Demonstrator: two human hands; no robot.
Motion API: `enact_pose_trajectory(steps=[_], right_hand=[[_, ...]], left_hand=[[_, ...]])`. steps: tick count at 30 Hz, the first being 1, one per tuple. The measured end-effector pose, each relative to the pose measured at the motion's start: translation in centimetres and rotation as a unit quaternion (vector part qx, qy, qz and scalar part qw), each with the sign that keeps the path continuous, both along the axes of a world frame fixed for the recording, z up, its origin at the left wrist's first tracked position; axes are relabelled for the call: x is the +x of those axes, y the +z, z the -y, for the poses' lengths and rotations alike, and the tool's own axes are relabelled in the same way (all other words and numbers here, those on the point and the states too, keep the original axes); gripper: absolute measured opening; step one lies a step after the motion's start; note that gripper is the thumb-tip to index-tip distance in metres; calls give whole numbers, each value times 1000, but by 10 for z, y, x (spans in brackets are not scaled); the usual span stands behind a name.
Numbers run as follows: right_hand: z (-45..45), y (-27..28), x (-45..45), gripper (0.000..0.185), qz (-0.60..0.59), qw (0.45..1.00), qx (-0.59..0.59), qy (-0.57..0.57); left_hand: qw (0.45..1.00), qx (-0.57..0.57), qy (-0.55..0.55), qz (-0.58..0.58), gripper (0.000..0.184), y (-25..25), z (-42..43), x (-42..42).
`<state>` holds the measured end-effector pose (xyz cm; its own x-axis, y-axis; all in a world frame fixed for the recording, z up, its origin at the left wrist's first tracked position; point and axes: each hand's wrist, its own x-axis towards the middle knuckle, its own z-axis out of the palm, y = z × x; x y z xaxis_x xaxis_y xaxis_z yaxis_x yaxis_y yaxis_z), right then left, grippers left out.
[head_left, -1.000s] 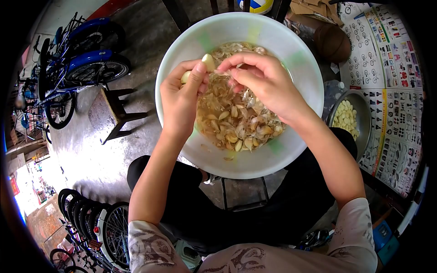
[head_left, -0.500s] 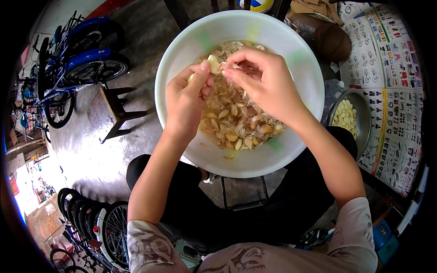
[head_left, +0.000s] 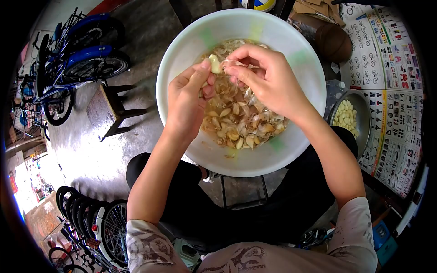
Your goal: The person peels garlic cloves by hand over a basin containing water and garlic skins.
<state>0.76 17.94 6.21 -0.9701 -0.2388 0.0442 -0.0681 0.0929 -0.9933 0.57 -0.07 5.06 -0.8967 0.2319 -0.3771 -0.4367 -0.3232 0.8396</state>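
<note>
Over a large white basin (head_left: 182, 50), my left hand (head_left: 189, 93) pinches a pale, peeled garlic clove (head_left: 214, 63) between thumb and fingers. Close to its right, my right hand (head_left: 268, 79) has thumb and index finger pressed together on a thin piece of garlic skin (head_left: 233, 63). Beneath both hands, unpeeled garlic cloves (head_left: 236, 132) and loose skins lie in water in the basin. A metal bowl (head_left: 365, 116) to the right holds peeled garlic cloves (head_left: 345, 116).
A small wooden stool (head_left: 105, 111) stands on the floor at left. Bicycles (head_left: 91, 63) are at the far left, with more wheels (head_left: 114, 232) at lower left. A printed sheet (head_left: 387, 95) lies under the metal bowl. A basketball (head_left: 333, 42) sits behind it.
The skin in my right hand has come away from the clove, and a small gap shows between them. My left hand keeps its pinch on the clove.
</note>
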Motion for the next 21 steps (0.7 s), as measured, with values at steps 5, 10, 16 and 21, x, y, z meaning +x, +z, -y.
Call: enact_pose_trajectory(steps=[5, 10, 16, 21], right_hand=[[-2, -1, -1, 12, -1, 1000, -27, 9], [-2, -6, -2, 15, -46, 998, -29, -32], [-7, -5, -4, 20, -97, 995, 30, -10], [-9, 3, -5, 14, 14, 998, -60, -30]], left_hand=[[998, -57, 7, -29, 26, -4, 6, -3], [952, -247, -4, -179, 25, 1, 0, 1], [932, -287, -27, -220, 23, 1, -2, 2], [915, -320, -36, -242, 21, 1, -2, 3]])
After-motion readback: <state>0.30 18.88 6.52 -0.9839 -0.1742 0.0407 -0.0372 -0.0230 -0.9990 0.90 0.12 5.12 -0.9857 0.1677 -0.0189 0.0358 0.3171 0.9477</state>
